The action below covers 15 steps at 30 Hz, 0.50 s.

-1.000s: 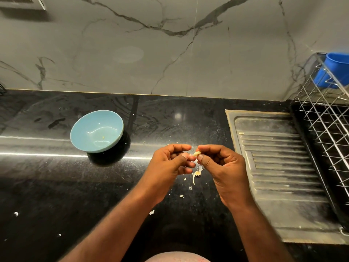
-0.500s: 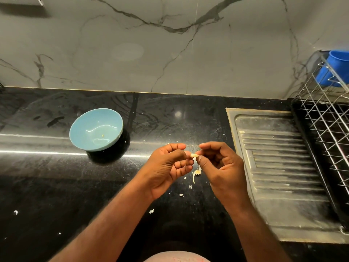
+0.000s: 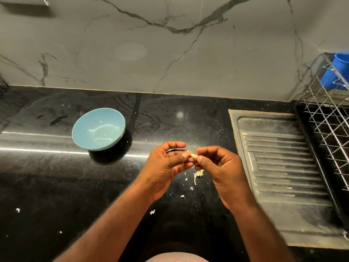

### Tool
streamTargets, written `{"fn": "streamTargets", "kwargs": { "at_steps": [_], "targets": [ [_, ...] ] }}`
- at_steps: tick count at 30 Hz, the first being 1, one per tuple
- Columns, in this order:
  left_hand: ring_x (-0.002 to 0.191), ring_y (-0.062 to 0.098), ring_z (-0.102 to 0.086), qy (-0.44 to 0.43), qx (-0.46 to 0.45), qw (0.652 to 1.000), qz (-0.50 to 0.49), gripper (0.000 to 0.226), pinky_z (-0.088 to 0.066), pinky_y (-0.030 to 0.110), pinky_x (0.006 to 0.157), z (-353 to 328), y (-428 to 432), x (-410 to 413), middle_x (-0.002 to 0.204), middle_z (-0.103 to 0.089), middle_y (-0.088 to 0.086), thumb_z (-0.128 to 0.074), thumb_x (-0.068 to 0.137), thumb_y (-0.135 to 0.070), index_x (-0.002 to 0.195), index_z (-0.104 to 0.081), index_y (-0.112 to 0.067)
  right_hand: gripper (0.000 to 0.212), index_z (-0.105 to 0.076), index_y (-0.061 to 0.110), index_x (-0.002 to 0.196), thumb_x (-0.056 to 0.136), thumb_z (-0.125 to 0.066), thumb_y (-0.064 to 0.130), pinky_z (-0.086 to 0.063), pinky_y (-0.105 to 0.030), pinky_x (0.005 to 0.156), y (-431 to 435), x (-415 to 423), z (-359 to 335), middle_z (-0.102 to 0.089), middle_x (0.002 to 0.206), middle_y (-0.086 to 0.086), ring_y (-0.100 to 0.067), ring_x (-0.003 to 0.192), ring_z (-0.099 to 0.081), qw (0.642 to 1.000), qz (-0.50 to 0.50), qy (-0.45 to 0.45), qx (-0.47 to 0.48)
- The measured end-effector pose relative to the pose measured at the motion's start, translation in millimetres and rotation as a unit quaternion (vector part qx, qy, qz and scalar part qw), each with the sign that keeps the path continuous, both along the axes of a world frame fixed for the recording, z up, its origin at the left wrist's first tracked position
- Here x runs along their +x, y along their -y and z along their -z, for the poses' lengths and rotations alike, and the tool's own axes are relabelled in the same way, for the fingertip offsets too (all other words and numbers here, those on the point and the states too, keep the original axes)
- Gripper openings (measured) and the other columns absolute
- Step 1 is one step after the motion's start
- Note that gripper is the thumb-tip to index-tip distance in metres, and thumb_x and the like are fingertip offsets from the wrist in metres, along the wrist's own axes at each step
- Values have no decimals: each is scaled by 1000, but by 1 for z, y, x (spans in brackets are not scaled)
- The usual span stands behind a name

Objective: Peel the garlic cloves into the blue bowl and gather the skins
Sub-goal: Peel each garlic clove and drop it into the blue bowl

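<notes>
Over the glossy black stone table, the left hand and the right hand meet at their tips. The fingers of both hands are curled in, and both pinch one small pale garlic clove between thumbs and fingertips. Thin whitish scraps of garlic skin lie scattered on the table just below the hands, with a few more flecks nearer. The round light-blue ceramic bowl stands well to the left and slightly farther, holding one tiny pale bit. To the right lies a ribbed steel drainboard. Beyond it, at the far right, a wire dish rack holds a blue plastic cup.
</notes>
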State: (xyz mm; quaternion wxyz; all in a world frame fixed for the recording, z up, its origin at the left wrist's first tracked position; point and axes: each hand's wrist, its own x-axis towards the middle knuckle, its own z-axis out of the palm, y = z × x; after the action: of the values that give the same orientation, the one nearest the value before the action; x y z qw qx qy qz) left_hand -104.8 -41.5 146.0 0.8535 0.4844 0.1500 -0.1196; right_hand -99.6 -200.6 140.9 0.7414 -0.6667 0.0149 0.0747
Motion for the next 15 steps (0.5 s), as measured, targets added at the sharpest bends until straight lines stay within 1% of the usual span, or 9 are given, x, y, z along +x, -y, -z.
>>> {"fn": "streamTargets", "kwargs": {
  "at_steps": [3,5,9,13,15],
  "targets": [
    [75,21,-70,5,31,999,12,38,-60,31,74,0,-1,0,87,-73,16,-71,76,-3,112,-59,0,16,-73,17,92,83,-73,3,-59,-26,72,-1,-2,2,-75,86,-6,-22,80,-73,1000,10,14,-22],
    [74,21,-71,5,49,999,15,40,-60,31,73,1,0,-1,85,-73,15,-73,74,-5,111,-60,-1,18,-72,19,92,84,-74,3,-59,-28,74,-1,-4,3,-75,86,-5,-21,82,-73,999,8,28,-40],
    [74,22,-71,10,83,996,1,33,-60,31,70,2,0,-1,82,-73,15,-73,78,2,109,-60,0,22,-71,25,92,85,-75,4,-60,-30,75,-4,-7,5,-74,86,0,-17,81,-73,995,13,53,-89],
    [78,23,-73,23,97,995,-18,46,-59,30,70,-3,3,-4,87,-73,20,-78,68,-4,110,-60,-1,22,-71,26,92,84,-76,7,-60,-26,74,-6,-9,3,-74,87,4,-13,81,-73,992,33,69,-104],
    [80,24,-73,18,92,995,-30,48,-59,29,69,-4,5,-4,92,-72,25,-78,67,-3,111,-60,-1,23,-70,29,92,83,-77,8,-58,-22,73,-8,-10,2,-74,87,8,-10,80,-72,987,36,93,-123]
  ]
}}
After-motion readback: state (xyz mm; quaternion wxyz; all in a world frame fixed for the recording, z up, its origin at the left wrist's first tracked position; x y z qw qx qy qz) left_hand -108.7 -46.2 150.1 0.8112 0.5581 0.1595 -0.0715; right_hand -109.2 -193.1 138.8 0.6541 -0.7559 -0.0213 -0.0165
